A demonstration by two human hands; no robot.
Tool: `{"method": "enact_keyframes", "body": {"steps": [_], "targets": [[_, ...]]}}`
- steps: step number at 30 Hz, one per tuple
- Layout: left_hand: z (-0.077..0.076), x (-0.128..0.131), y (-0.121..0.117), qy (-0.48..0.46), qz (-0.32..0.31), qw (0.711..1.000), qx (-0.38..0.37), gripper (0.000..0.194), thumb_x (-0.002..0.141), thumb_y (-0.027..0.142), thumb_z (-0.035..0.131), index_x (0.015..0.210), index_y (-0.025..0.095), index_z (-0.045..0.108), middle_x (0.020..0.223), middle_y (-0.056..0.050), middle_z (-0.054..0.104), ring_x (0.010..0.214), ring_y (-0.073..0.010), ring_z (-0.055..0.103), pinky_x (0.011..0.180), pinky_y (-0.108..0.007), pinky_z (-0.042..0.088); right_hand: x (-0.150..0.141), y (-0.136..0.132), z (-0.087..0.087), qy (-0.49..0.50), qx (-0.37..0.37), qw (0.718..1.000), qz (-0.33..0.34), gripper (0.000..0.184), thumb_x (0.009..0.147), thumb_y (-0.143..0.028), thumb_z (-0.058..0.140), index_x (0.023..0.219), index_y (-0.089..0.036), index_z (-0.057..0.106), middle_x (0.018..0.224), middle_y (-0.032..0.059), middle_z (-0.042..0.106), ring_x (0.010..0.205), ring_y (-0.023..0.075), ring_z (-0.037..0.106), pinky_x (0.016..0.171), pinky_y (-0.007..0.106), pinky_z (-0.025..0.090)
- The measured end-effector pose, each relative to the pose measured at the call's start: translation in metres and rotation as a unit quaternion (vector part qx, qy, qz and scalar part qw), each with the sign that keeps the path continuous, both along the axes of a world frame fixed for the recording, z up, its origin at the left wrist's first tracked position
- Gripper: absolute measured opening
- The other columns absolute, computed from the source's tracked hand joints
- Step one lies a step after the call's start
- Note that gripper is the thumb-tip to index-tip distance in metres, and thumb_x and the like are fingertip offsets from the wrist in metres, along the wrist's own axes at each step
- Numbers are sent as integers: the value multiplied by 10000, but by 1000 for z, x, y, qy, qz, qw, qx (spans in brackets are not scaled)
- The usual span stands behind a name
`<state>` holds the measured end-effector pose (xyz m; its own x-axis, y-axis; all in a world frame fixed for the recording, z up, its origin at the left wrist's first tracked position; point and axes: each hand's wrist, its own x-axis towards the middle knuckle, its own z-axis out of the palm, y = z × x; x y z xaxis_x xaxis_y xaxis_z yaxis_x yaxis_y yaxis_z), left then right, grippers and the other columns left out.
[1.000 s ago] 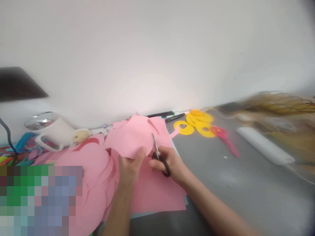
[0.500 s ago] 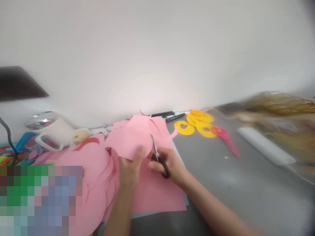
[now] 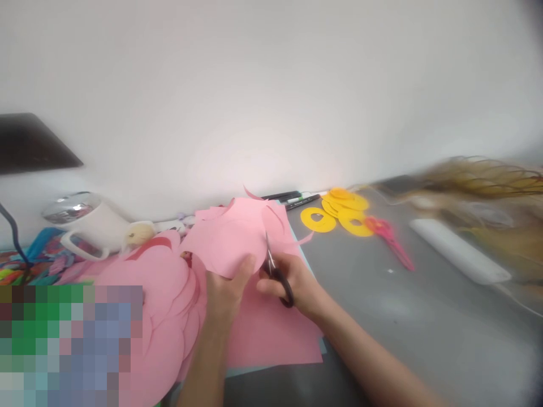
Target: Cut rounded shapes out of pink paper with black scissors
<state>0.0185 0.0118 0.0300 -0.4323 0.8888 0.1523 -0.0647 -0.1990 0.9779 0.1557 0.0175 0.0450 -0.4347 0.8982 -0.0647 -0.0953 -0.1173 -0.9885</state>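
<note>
Pink sheet (image 3: pixel 231 243) is sitting at the centre of the dial in the head view, over a stack of pink paper (image 3: pixel 275 339) spreading toward five o'clock. At six, the left hand (image 3: pixel 224 289) is pinching its near edge, thumb on top. At four, the right hand (image 3: pixel 299 282) is gripping black-handled scissors (image 3: pixel 287 291), their blades pointing toward twelve beside the sheet's right edge; how far the blades are parted, I cannot tell.

With the left thumb lying near the blades, a slip of either hand could be nicking it. Should the sheet be flexing, the cut could be straying; a low blade could be biting the stack beneath. At three, a curled strip (image 3: pixel 297 243) is trailing near the scissors and might be snagging.

Pens (image 3: pixel 303 202) are lying at two o'clock. Yellow rings (image 3: pixel 344 202) are bunching between two and three, pink scissors (image 3: pixel 389 242) just beside them, a white bar (image 3: pixel 460 251) farther out. A white mug (image 3: pixel 104 227) is standing at nine, and pink discs (image 3: pixel 156 316) are crowding the left forearm from half past seven.
</note>
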Motion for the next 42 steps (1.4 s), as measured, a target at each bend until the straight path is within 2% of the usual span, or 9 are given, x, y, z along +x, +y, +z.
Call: {"method": "enact_keyframes", "body": {"steps": [5, 12, 19, 29, 35, 42], "targets": [[2, 1, -1, 0, 0, 1000, -12, 521, 613, 249, 771, 1101, 197, 595, 1099, -102, 650, 1118, -282, 580, 980, -440, 463, 1, 1, -3, -15, -9, 1000, 11, 487, 548, -470, 833, 667, -179, 461, 601, -51, 440, 529, 79, 350, 462, 212, 276], [3, 3, -2, -1, -8, 1000, -2, 637, 607, 247, 766, 1201, 206, 540, 1124, -84, 646, 1132, -269, 573, 1001, -422, 440, 1, 1, -2, -21, -8, 1000, 3, 513, 526, -507, 829, 670, -181, 460, 595, -54, 431, 523, 79, 345, 454, 214, 270], [3, 3, -2, 1, -3, 1000, -1, 575, 606, 242, 769, 1145, 198, 574, 1120, -93, 646, 1130, -273, 574, 1000, -423, 442, 2, 1, -4, -20, -2, 1000, 3, 495, 534, -475, 835, 648, -181, 454, 582, -59, 422, 513, 75, 341, 451, 213, 263], [3, 3, -3, 10, 4, 1000, 0, 581, 621, 253, 764, 1161, 202, 555, 1172, -98, 623, 1179, -286, 540, 1013, -437, 427, 2, 2, -4, -33, 3, 999, 4, 503, 542, -499, 823, 635, -186, 440, 575, -58, 429, 501, 74, 340, 439, 213, 263], [3, 3, -2, -5, -20, 1000, 16, 595, 634, 267, 760, 1186, 201, 549, 1188, -109, 617, 1177, -289, 542, 992, -440, 452, 1, 1, -4, -37, 12, 999, 1, 501, 560, -487, 815, 597, -190, 412, 543, -65, 403, 481, 67, 318, 426, 211, 249], [2, 2, -2, 5, -9, 1000, 19, 583, 623, 234, 769, 1167, 203, 559, 1193, -102, 618, 1197, -290, 527, 1013, -446, 430, 1, 1, -2, -34, 14, 999, 4, 508, 567, -488, 808, 563, -193, 394, 513, -70, 382, 464, 64, 303, 416, 214, 238]]}}
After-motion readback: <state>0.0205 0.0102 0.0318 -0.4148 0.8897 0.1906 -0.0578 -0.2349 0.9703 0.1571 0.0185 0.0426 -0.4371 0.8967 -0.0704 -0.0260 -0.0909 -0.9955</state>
